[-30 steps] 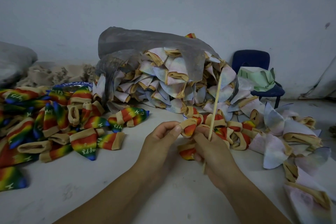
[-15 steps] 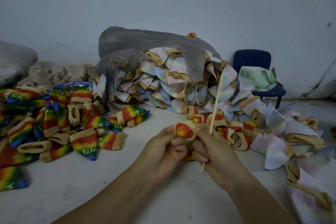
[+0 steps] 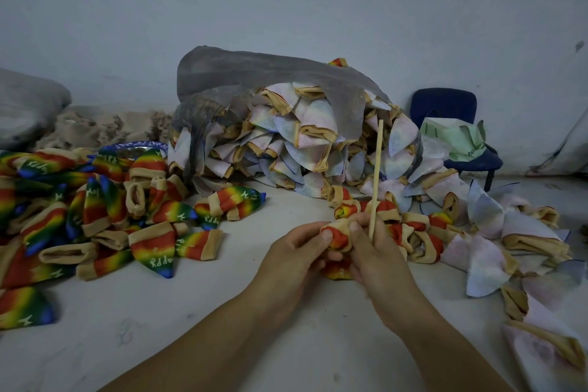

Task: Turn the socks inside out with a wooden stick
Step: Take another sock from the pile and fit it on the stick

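We note a bagged pile of pale socks [image 3: 302, 143] at the back and loose rainbow socks [image 3: 95, 216] heaped at left. In front, the left hand [image 3: 296, 251] and right hand [image 3: 378, 251] meet, with the fingers of both curled round one held sock [image 3: 339, 234]. The right hand also grips the wooden stick [image 3: 377, 175], nearly upright.

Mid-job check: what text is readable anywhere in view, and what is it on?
"Happy", white, upside down: rainbow sock left of the left hand; others in that pile carry it too.
Blue rim behind the pile: print too blurred to read.
Green bag on the chair: small mark, unreadable.
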`<action>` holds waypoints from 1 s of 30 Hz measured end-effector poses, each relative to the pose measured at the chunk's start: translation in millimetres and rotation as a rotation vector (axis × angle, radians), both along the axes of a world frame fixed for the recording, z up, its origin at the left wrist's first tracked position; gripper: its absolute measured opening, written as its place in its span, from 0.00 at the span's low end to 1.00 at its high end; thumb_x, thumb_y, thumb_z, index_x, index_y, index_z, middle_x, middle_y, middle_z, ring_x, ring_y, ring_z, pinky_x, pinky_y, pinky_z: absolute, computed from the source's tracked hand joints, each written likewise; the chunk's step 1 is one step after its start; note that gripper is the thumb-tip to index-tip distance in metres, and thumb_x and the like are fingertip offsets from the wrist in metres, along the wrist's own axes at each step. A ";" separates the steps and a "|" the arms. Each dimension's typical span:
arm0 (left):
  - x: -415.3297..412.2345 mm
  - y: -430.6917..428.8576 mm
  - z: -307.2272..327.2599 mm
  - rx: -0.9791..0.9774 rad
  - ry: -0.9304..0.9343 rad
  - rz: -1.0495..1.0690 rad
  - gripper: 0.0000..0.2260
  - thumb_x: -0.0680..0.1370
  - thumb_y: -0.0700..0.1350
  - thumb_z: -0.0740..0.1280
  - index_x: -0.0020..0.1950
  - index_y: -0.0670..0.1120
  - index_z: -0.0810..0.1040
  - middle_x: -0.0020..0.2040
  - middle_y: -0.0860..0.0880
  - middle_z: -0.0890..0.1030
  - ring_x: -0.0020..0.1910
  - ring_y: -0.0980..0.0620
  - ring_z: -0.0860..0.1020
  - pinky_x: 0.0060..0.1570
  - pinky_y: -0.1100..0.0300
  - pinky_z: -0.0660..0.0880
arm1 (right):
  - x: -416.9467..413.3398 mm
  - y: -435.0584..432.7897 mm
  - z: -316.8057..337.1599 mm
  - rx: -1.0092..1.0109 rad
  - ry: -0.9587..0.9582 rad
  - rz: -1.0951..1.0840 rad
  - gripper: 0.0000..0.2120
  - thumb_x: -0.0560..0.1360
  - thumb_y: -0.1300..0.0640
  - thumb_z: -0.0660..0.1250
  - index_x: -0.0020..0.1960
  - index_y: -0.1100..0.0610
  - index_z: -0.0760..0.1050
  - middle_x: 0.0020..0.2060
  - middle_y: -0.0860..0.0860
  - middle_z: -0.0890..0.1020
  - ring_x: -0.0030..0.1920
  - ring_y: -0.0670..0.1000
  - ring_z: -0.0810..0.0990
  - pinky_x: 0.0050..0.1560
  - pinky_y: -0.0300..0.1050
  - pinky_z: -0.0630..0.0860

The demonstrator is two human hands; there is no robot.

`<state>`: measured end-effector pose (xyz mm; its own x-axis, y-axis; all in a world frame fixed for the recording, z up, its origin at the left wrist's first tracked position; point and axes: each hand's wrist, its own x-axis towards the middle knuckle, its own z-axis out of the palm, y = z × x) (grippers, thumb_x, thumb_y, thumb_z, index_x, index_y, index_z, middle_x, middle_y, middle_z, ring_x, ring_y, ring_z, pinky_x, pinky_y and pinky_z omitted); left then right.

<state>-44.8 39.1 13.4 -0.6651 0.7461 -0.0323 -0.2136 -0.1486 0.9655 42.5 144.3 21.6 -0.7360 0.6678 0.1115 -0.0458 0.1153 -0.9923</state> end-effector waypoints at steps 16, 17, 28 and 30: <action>-4.6 0.6 7.8 0.125 -0.426 -0.175 0.04 0.75 0.45 0.68 0.45 0.44 0.77 0.24 0.50 0.66 0.22 0.57 0.62 0.27 0.64 0.62 | -7.3 -5.1 -5.0 0.224 0.028 -0.114 0.06 0.81 0.49 0.54 0.51 0.44 0.70 0.38 0.46 0.76 0.40 0.43 0.76 0.43 0.40 0.73; -4.8 0.6 8.2 0.146 -0.473 -0.187 0.04 0.74 0.45 0.68 0.45 0.45 0.77 0.24 0.50 0.66 0.21 0.57 0.61 0.27 0.64 0.61 | -7.8 -5.0 -6.2 0.176 0.035 -0.101 0.06 0.81 0.49 0.55 0.51 0.44 0.70 0.39 0.47 0.76 0.41 0.46 0.76 0.45 0.47 0.74; -12.2 -2.1 5.6 0.322 -0.707 -0.168 0.11 0.75 0.38 0.64 0.57 0.40 0.77 0.38 0.43 0.79 0.25 0.57 0.70 0.25 0.65 0.69 | 0.3 -2.3 -9.0 0.109 -0.035 -0.065 0.10 0.77 0.39 0.58 0.41 0.41 0.72 0.27 0.41 0.72 0.29 0.42 0.69 0.31 0.39 0.67; -13.3 -2.2 4.7 0.354 -0.695 -0.153 0.13 0.75 0.38 0.64 0.59 0.40 0.75 0.40 0.41 0.81 0.27 0.56 0.72 0.26 0.64 0.72 | 1.7 -5.3 -7.0 0.054 -0.028 -0.013 0.16 0.70 0.31 0.59 0.39 0.41 0.73 0.25 0.42 0.72 0.24 0.40 0.67 0.24 0.36 0.64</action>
<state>-58.1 36.9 18.1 -0.4688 0.8712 -0.1456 -0.7927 -0.3422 0.5045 44.3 139.0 14.6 -0.7306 0.6709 0.1272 -0.0161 0.1693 -0.9854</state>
